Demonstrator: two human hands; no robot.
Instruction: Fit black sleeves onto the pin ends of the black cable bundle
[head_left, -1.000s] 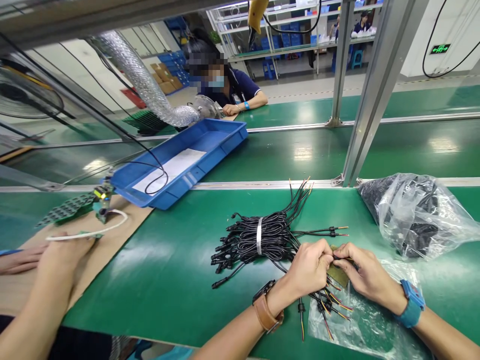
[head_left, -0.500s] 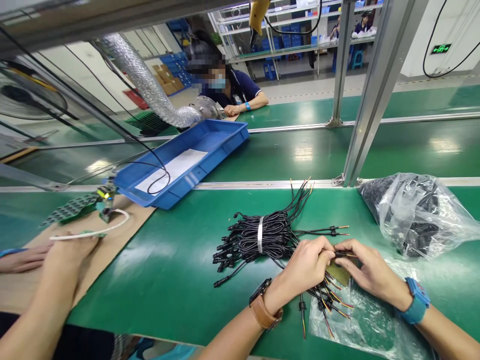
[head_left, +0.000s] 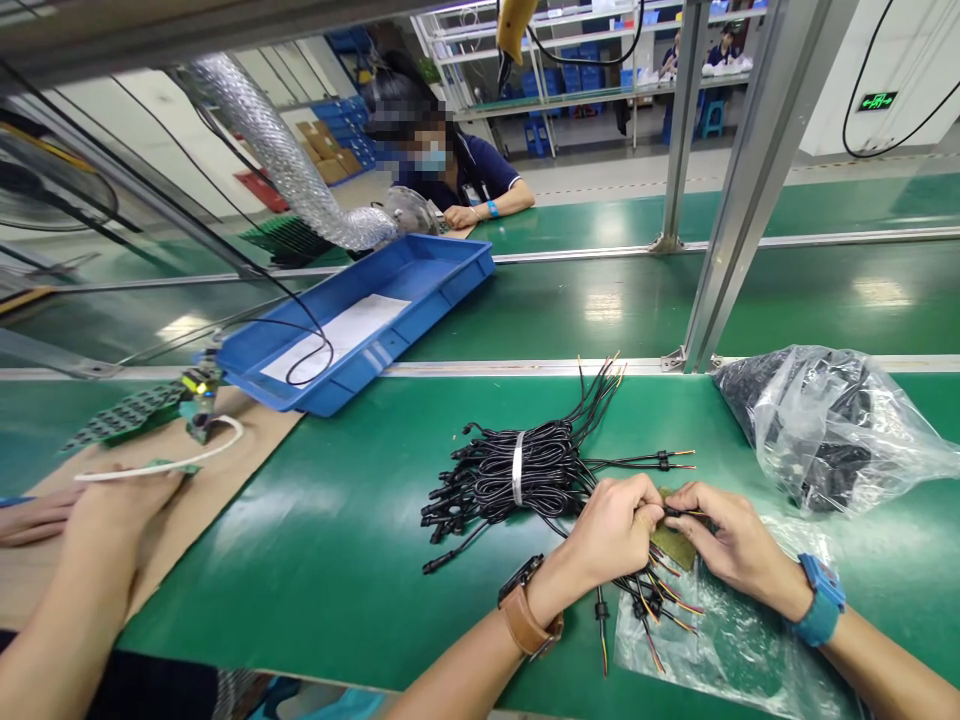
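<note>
Since the earlier frame only the view has shifted slightly; both hands keep nearly the same place. Nearest, a clear, crumpled plastic sheet [head_left: 720,650] lies flat on the glossy green tabletop [head_left: 337,560], partly under the right hand [head_left: 739,545]. The left hand [head_left: 616,525] pinches a thin black cable [head_left: 681,513] between thumb and fingertips, and the right thumb and index finger are clamped on the same cable, just beside. Below them is an olive-brown square pad [head_left: 675,547]. Beyond the left hand lies a bundle of coiled black cables [head_left: 551,470] bound with a white band [head_left: 517,468]. Farther off, a clear plastic bag of black pieces [head_left: 832,440] rests at right, a long blue plastic tray [head_left: 394,345] at left.
</note>
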